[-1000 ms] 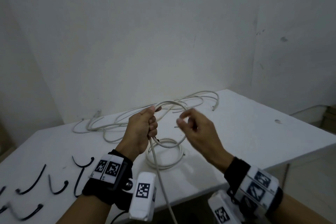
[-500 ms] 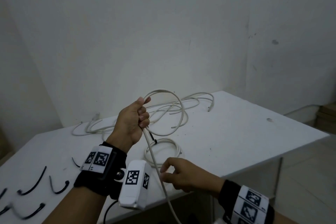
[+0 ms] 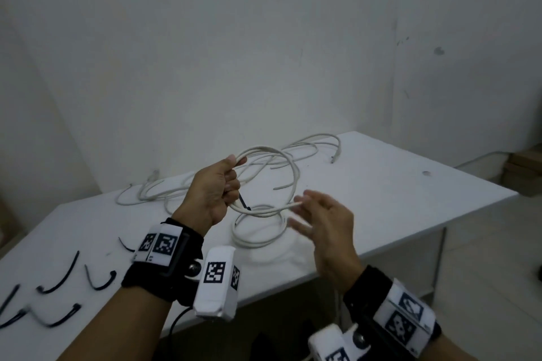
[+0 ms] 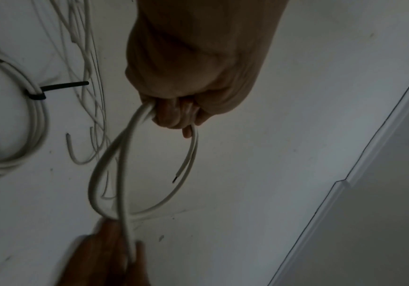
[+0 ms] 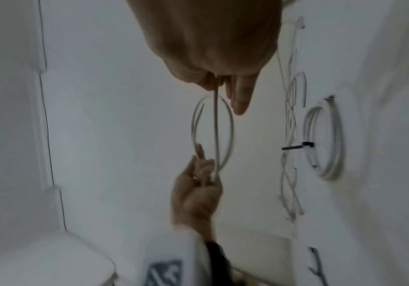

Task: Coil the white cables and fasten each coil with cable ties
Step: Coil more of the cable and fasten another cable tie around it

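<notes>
My left hand [image 3: 230, 182] is raised above the white table [image 3: 396, 184] and grips a loop of white cable [image 3: 294, 168] in its fist. My right hand [image 3: 303, 203] is to the right of the loop and pinches the same cable's running strand between thumb and forefinger. In the left wrist view the loop [image 4: 105, 174] hangs from the curled fingers [image 4: 174, 114], with a bare cable end beside it. In the right wrist view the strand [image 5: 215, 123] runs straight from my right hand to my left hand [image 5: 196, 189].
A finished coil [image 3: 258, 239] fastened by a black tie [image 3: 244, 203] lies on the table under the hands. Loose white cables [image 3: 164, 190] sprawl at the back. Several black cable ties [image 3: 60, 280] lie at the front left. The table's front edge is close.
My right hand, which had dropped to the table's front edge along the hanging strand, has come back up with the strand to the loop. The left hand kept its grip.
</notes>
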Demonstrator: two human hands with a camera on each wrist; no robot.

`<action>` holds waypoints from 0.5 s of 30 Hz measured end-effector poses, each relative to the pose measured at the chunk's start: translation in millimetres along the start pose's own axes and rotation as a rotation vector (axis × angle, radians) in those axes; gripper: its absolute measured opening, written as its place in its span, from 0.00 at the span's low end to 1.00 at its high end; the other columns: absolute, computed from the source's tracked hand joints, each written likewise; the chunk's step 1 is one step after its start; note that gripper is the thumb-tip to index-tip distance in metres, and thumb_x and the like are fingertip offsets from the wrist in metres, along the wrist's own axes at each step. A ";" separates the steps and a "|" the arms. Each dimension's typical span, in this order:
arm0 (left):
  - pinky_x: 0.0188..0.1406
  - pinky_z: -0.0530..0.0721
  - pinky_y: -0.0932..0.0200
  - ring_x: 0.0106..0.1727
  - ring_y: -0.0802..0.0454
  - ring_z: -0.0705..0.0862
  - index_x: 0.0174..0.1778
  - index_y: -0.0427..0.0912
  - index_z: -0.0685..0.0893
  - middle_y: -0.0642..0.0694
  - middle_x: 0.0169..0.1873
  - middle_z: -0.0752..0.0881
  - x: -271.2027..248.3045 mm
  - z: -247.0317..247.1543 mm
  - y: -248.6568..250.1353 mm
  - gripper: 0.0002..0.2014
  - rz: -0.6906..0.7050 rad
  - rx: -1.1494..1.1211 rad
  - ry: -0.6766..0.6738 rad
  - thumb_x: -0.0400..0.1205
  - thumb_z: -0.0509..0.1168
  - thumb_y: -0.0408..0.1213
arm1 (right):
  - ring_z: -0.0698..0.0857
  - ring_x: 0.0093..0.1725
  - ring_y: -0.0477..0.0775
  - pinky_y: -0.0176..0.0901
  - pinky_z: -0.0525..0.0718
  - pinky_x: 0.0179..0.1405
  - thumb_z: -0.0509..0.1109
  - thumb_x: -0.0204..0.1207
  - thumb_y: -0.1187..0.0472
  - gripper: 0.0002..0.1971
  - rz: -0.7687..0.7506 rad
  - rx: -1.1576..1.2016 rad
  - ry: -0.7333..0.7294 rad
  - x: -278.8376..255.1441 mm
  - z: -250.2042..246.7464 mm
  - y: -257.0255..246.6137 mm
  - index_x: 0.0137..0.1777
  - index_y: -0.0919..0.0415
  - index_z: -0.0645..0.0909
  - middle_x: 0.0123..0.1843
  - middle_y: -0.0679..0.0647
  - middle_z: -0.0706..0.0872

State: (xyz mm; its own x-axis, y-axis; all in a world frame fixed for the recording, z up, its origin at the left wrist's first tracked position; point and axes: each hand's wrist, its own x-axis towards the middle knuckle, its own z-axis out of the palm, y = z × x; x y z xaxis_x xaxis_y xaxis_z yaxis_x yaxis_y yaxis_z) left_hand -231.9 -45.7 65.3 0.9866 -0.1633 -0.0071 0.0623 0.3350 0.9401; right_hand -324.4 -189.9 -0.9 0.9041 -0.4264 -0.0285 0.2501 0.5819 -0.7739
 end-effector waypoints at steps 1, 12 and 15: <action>0.09 0.56 0.70 0.14 0.62 0.60 0.45 0.36 0.83 0.55 0.16 0.62 -2.0 0.7 -4.0 0.11 -0.017 -0.008 -0.009 0.87 0.59 0.38 | 0.87 0.42 0.57 0.49 0.89 0.46 0.62 0.82 0.71 0.05 -0.022 0.087 0.039 4.2 2.9 -6.9 0.53 0.66 0.78 0.45 0.64 0.85; 0.10 0.55 0.71 0.15 0.62 0.58 0.49 0.37 0.84 0.56 0.17 0.61 -7.8 -9.8 -18.5 0.11 -0.067 0.099 -0.071 0.86 0.60 0.40 | 0.57 0.17 0.45 0.30 0.58 0.15 0.46 0.83 0.63 0.11 -0.036 -0.464 -0.070 62.6 -13.4 -59.9 0.45 0.45 0.62 0.27 0.52 0.59; 0.11 0.55 0.70 0.16 0.62 0.58 0.52 0.36 0.84 0.56 0.18 0.60 -11.3 -1.7 -26.1 0.12 -0.077 0.184 -0.128 0.86 0.60 0.41 | 0.63 0.23 0.47 0.34 0.60 0.17 0.51 0.86 0.54 0.15 -0.184 -0.891 -0.254 60.5 -0.2 -59.5 0.71 0.44 0.59 0.29 0.52 0.68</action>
State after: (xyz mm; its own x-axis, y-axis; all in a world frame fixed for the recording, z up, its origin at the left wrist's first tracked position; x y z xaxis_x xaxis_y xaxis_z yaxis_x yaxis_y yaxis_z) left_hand -244.5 -51.1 40.3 0.9520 -0.3022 -0.0488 0.0962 0.1439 0.9849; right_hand -284.6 -250.4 43.3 0.9514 -0.2344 0.1996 0.1343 -0.2674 -0.9542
